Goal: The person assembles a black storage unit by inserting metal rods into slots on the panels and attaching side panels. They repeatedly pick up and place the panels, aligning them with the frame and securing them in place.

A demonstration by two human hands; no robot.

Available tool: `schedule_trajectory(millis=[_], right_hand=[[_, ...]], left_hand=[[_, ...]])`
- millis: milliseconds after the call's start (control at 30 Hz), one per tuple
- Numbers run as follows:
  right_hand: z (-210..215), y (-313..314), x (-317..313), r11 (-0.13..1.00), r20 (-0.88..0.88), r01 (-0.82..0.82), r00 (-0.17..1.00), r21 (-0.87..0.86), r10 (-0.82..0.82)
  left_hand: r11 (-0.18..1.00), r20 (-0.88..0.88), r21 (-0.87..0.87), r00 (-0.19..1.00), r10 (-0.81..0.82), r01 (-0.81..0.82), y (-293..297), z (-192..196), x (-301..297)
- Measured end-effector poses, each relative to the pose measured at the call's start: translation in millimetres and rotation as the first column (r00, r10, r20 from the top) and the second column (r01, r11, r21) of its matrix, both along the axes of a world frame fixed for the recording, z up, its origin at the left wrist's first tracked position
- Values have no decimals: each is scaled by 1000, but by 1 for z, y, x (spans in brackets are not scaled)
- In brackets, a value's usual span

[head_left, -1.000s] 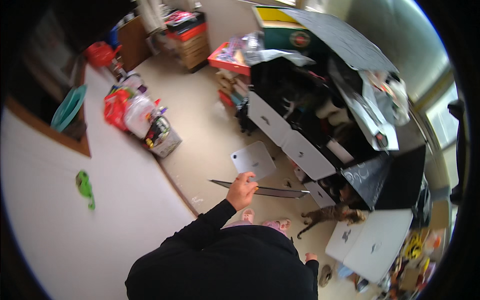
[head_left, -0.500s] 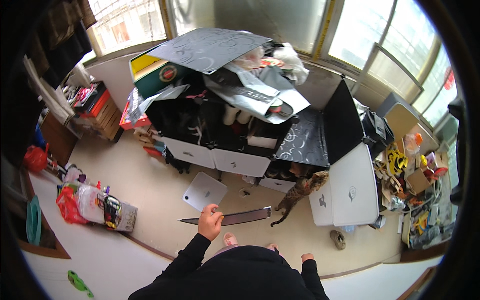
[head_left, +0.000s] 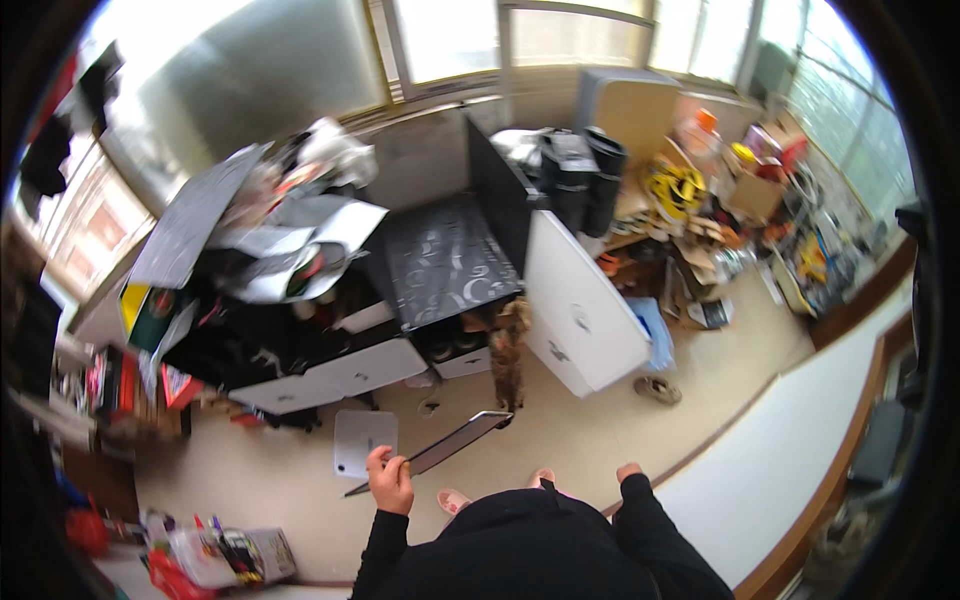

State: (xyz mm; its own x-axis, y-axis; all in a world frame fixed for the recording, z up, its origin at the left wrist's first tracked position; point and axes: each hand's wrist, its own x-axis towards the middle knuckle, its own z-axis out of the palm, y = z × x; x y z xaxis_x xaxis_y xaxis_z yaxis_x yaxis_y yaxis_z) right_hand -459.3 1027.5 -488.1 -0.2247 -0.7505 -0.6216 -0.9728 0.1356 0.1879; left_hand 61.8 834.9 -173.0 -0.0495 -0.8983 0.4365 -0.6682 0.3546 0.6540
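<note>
Edge-on in front of my body, a thin dark flat panel with a pale rim is gripped near its left end by my left hand, fingers closed over it. My right hand hangs low at my right side, away from everything; its fingers are too small and hidden to read. Beyond the panel lies a white panel on the floor. A brown striped cat stands at the black cube rack, close to the panel's far end. White doors stand out from the rack at its right.
Bags and boxes are heaped on the black cube rack. A single shoe lies right of the doors. Clutter with yellow coils fills the far right corner. Bagged items sit at lower left. A low white wall borders the right.
My view has swung to the right, so the rack and doors now appear further left. The panel stays in my left hand, tilted more. The cat remains by the rack.
</note>
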Motion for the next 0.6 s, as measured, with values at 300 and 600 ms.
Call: schedule_trajectory(millis=[300,600], right_hand=[[-9,-45,-66,180,709,982,162,-51,-686],[27,-86,-75,172,793,969,-37,177,-608]], left_hand=[[994,-24,38,994,-105,106,11,-7,-92],[986,51,80,987,-153,149,11,6,-135]])
